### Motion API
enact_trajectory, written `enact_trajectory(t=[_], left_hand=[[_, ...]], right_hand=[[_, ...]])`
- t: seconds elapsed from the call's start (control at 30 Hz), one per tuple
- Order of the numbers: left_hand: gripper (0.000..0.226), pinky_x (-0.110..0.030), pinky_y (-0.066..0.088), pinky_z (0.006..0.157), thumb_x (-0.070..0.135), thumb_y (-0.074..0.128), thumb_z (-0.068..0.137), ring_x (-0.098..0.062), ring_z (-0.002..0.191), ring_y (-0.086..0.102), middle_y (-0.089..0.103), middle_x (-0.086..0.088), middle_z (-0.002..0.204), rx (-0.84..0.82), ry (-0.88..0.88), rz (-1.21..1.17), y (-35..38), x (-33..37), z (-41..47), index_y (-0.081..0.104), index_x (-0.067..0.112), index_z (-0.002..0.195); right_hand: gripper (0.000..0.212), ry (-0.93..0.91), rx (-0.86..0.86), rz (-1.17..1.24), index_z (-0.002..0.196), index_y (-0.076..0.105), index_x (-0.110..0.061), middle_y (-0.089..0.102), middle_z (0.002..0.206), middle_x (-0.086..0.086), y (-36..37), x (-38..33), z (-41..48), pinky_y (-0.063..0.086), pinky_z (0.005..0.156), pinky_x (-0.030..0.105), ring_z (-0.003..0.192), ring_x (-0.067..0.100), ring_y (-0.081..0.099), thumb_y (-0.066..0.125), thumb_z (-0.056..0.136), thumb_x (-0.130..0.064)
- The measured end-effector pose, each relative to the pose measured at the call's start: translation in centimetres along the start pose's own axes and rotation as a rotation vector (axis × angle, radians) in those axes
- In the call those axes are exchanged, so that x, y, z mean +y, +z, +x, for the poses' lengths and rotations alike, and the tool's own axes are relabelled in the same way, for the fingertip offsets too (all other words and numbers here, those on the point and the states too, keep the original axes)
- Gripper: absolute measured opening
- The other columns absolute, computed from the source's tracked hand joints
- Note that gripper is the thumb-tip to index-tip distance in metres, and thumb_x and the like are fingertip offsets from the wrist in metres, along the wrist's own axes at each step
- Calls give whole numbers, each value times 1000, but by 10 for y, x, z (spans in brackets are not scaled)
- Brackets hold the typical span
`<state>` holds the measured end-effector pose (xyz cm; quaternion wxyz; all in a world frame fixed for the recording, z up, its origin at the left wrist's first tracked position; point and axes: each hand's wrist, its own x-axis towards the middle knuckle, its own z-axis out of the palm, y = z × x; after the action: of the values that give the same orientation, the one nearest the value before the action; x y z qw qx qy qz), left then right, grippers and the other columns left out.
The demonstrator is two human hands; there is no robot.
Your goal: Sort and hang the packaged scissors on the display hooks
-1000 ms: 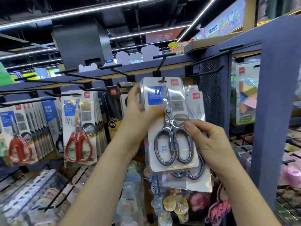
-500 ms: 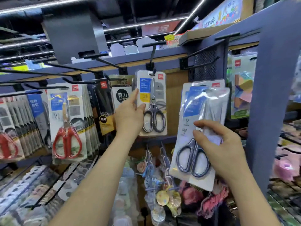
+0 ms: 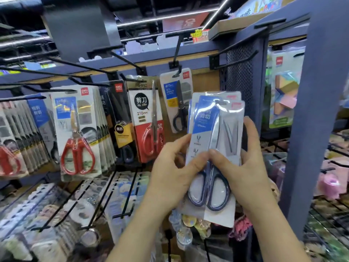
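You're holding a fanned stack of scissor packs, dark handles down, in front of the rack and clear of every hook. Left hand pinches the stack's left edge, thumb on the front. Right hand grips the right edge, fingers wrapped behind it, thumb on the front beside the left thumb. One dark-handled pack hangs on a hook just up-left of the stack. Red-handled packs hang further left.
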<state>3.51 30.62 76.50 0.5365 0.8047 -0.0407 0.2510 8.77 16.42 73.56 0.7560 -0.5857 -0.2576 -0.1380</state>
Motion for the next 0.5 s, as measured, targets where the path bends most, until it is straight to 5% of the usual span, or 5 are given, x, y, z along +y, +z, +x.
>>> enact_trajectory(t=[0.13, 0.27, 0.37, 0.5], left_hand=[[15, -26, 51, 68, 33, 80, 77, -9, 76, 62, 65, 4, 97, 224, -19, 58, -6, -7, -8, 67, 36, 84], [5, -39, 56, 75, 25, 72, 88, -20, 82, 66, 70, 1, 94, 265, -23, -45, -14, -13, -16, 69, 28, 85], [6, -29, 55, 69, 25, 63, 94, -10, 74, 66, 73, 5, 83, 300, -5, -110, -20, -11, -23, 67, 23, 90], [14, -50, 54, 71, 29, 56, 98, -34, 78, 67, 72, -11, 83, 391, -16, -196, -32, -10, -35, 61, 16, 95]], right_hand=[[65, 31, 35, 51, 148, 32, -45, 50, 147, -12, 19, 1, -9, 50, 105, 37, 128, 7, 55, 64, 95, -27], [37, 104, 60, 198, 136, 45, -53, 55, 139, -24, 31, -6, -18, 50, 100, 24, 123, -3, 56, 42, 106, -31], [27, 139, -6, 247, 119, 62, -39, 71, 109, -26, 36, -7, -22, 55, 80, 16, 104, -3, 67, 47, 102, -25], [24, 108, -192, 134, 105, 74, -33, 77, 101, -9, 47, -10, -32, 56, 77, 22, 95, 9, 72, 66, 83, -27]])
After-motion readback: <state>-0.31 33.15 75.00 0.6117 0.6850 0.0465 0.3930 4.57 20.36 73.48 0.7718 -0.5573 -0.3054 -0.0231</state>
